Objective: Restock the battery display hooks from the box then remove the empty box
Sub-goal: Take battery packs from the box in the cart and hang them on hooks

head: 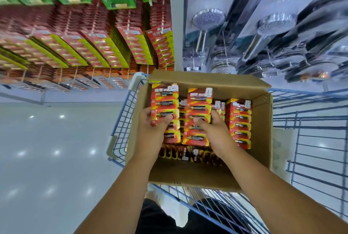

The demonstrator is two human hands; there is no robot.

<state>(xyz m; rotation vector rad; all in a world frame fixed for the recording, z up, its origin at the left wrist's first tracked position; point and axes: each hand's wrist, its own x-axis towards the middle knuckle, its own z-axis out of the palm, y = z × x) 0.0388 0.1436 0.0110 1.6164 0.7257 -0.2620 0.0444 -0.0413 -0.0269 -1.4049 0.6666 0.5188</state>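
Gripping: left hand (152, 130) curls round the left stack of battery cards (165, 105), thumb over the face, fingers behind it; right hand (216, 132) clasps the middle stack (198, 113) the same way.
Battery cards: both stacks stand inside the box (263, 132) — not lifted clear, as far as the view shows.
Beside the fingers: a third stack (239, 120) stands just right of the right hand; more packs lie flat under both wrists.
Box: open, well stocked, resting in a blue wire trolley (310, 139).
Beyond the fingers: display hooks (94, 45) ahead and to the left, thick with red-and-yellow cards, green ones above.
Progress: early to middling, I judge — the box holds plenty, so hanging remains and removing the box is far off.
Further right: packaged shower heads (209, 21).
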